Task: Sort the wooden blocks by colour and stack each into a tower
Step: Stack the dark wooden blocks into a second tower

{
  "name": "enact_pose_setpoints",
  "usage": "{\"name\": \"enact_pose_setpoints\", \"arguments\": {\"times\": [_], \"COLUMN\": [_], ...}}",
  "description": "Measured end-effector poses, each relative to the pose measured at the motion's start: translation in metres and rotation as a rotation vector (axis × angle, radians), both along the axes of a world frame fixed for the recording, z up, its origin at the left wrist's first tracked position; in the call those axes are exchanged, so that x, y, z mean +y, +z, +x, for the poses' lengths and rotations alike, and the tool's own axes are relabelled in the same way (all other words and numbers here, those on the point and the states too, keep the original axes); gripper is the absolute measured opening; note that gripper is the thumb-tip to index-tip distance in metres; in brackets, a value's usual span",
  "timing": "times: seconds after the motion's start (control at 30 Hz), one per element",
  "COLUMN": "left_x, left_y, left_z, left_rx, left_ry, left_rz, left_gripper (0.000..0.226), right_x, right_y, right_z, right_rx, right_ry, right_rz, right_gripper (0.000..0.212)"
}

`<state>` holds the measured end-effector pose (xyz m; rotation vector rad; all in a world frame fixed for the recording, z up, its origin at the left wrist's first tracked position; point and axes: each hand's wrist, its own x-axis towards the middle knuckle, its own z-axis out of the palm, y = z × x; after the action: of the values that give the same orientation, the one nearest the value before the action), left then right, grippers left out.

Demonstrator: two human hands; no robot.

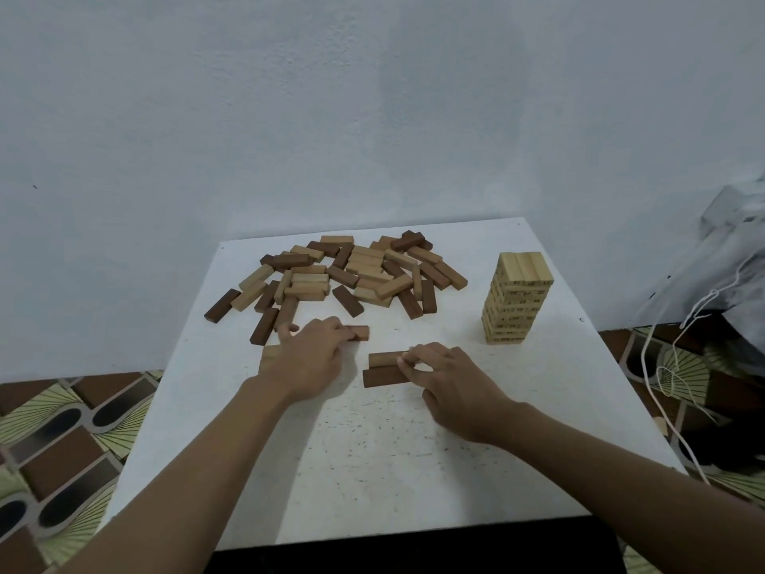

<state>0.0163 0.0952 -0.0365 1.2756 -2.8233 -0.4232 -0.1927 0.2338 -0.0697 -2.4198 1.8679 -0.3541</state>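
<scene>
Your left grip (310, 354), left of centre in the frame, curls round a mid-brown block (361, 332) whose end pokes out past your fingers. You hold it low over the worktop (414, 470), probably to bring it to the pair at centre. There your right grip (451, 383) pinches the end of a second mid-brown block (383, 359), which lies alongside a dark brown block (383, 378). It seems to steady the block so the two line up as a base layer, though their shades differ. The mixed pile (356, 275) sprawls unsorted across the upper centre. The pale tower (517, 300) stands upright at the right, well apart from the pile and likely safe from your reach. A pale block (269, 354) lies partly hidden under your left hand.
</scene>
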Motion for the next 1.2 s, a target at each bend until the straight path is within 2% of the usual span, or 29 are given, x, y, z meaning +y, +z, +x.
{"name": "enact_pose_setpoints", "arguments": {"times": [0.17,0.33,0.57,0.8,0.97,1.07,1.2], "left_x": [0.028,0.05,0.056,0.053,0.068,0.076,0.075], "left_y": [0.004,-0.01,-0.019,-0.012,-0.015,-0.021,-0.021], "left_z": [-0.018,-0.025,-0.022,-0.022,-0.031,-0.032,-0.021], "left_rx": [0.052,0.106,0.204,0.252,0.313,0.354,0.375], "left_ry": [-0.096,-0.077,-0.099,-0.124,0.035,0.104,0.112], "left_rz": [0.05,0.03,0.014,0.069,0.046,0.081,0.131], "left_gripper": [0.046,0.039,0.048,0.044,0.054,0.058,0.054], "right_x": [-0.002,-0.007,-0.012,-0.006,-0.009,-0.006,-0.005], "right_y": [-0.001,0.003,0.007,0.004,0.008,0.014,0.018], "right_z": [-0.002,-0.001,0.003,0.01,0.012,0.013,0.003], "right_rx": [-0.045,-0.228,-0.409,-0.383,-0.404,-0.403,-0.38], "right_ry": [-0.002,-0.028,-0.066,-0.262,-0.243,-0.194,-0.159], "right_rz": [-0.028,-0.052,-0.038,-0.044,-0.016,0.037,0.216], "right_gripper": [0.048,0.032,0.035,0.038,0.027,0.039,0.071]}}
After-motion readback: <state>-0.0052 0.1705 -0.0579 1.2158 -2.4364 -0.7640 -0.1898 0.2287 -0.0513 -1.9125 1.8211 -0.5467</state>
